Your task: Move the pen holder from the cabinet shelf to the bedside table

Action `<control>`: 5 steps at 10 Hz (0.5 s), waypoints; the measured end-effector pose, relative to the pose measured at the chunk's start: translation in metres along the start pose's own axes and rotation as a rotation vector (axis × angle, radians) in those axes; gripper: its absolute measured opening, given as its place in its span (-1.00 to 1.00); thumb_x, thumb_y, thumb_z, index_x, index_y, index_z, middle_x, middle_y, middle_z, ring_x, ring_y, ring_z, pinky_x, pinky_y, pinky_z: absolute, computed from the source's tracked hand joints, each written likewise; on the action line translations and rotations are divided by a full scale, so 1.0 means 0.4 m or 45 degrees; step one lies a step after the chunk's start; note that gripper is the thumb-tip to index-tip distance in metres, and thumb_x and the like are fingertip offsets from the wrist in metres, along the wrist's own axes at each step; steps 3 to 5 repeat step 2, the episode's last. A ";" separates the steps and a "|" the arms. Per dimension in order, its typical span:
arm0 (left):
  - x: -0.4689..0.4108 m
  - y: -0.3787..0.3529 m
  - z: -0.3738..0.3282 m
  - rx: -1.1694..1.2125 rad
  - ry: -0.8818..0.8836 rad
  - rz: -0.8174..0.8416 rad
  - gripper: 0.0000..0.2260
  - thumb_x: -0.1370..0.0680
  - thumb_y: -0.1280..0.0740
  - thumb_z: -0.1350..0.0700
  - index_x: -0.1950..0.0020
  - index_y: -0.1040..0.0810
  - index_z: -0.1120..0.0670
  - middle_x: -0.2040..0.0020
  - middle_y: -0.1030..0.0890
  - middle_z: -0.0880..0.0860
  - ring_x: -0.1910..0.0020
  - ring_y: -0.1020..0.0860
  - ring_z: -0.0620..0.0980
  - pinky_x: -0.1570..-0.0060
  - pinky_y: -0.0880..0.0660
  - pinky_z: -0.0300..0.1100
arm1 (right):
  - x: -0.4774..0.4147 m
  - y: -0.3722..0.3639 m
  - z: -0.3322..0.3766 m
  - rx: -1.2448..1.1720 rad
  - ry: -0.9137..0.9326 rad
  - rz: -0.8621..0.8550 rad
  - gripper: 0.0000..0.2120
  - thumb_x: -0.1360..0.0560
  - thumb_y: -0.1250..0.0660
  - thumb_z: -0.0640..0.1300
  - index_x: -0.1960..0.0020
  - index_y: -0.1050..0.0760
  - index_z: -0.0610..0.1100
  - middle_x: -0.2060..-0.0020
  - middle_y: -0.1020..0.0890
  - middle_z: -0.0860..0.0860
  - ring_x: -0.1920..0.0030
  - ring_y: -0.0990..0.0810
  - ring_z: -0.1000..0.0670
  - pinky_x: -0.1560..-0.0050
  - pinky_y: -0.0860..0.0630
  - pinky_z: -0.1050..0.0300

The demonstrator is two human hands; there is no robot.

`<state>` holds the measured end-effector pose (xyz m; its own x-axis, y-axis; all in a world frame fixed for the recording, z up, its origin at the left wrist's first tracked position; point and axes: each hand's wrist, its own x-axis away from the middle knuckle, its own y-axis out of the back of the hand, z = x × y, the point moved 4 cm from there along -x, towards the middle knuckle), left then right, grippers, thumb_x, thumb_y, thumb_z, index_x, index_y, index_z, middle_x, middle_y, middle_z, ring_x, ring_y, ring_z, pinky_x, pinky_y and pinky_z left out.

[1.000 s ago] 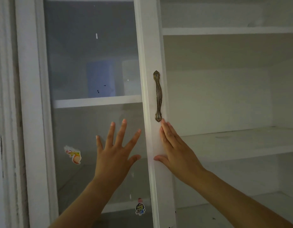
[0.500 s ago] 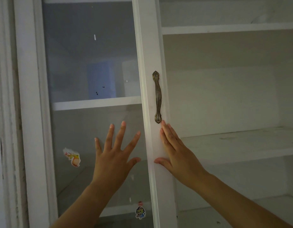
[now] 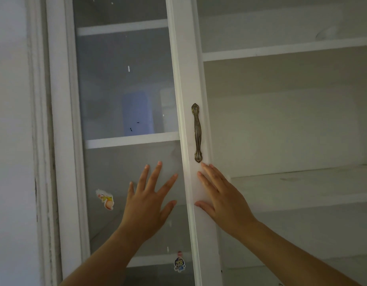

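I have both hands flat on the glass cabinet door (image 3: 126, 182): the left hand (image 3: 146, 207) is spread on the pane, fingers (image 3: 155, 176) splayed and grasping nothing, and the right hand (image 3: 221, 195) lies along the white door stile (image 3: 188, 79), also open and empty, its fingertips just below the bronze handle (image 3: 197, 133). Behind the pane, on the middle shelf (image 3: 131, 140), I make out a bluish upright shape (image 3: 137, 114). I judge that to be the pen holder, though the glass blurs it too much to be sure. The compartment to the right stands open and looks bare. The step in hand, as I read it, is getting this door out of the way. To do it well I would press evenly with both palms, keep the push near the stile rather than mid-pane, or take the handle, and move slowly so nothing on the shelf is jolted.
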<state>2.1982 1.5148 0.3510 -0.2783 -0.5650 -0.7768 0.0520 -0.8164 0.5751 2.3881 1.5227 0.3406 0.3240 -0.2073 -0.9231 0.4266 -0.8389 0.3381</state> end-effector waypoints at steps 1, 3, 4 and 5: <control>0.011 0.018 -0.002 0.078 -0.007 0.060 -0.46 -0.49 0.05 -0.30 -0.46 -0.01 -0.23 -0.53 -0.10 0.06 -0.47 -0.08 0.17 -0.25 -0.21 0.32 | -0.002 0.023 0.002 0.003 -0.003 0.001 -0.37 -0.36 -0.45 0.07 -0.30 -0.41 -0.21 -0.36 -0.42 -0.12 -0.36 -0.30 -0.04 -0.19 -0.45 0.06; 0.034 0.034 -0.001 0.156 -0.040 0.103 -0.46 -0.47 0.12 -0.33 -0.44 0.10 -0.29 -0.54 0.01 -0.02 -0.50 -0.01 0.10 -0.34 -0.06 0.27 | -0.006 0.051 0.025 0.008 -0.024 0.004 -0.46 -0.44 -0.34 0.12 -0.29 -0.43 -0.19 -0.32 -0.47 -0.10 -0.29 -0.46 -0.07 -0.13 -0.50 0.07; 0.034 0.034 -0.001 0.156 -0.040 0.103 -0.46 -0.47 0.12 -0.33 -0.44 0.10 -0.29 -0.54 0.01 -0.02 -0.50 -0.01 0.10 -0.34 -0.06 0.27 | -0.006 0.051 0.025 0.008 -0.024 0.004 -0.46 -0.44 -0.34 0.12 -0.29 -0.43 -0.19 -0.32 -0.47 -0.10 -0.29 -0.46 -0.07 -0.13 -0.50 0.07; 0.034 0.034 -0.001 0.156 -0.040 0.103 -0.46 -0.47 0.12 -0.33 -0.44 0.10 -0.29 -0.54 0.01 -0.02 -0.50 -0.01 0.10 -0.34 -0.06 0.27 | -0.006 0.051 0.025 0.008 -0.024 0.004 -0.46 -0.44 -0.34 0.12 -0.29 -0.43 -0.19 -0.32 -0.47 -0.10 -0.29 -0.46 -0.07 -0.13 -0.50 0.07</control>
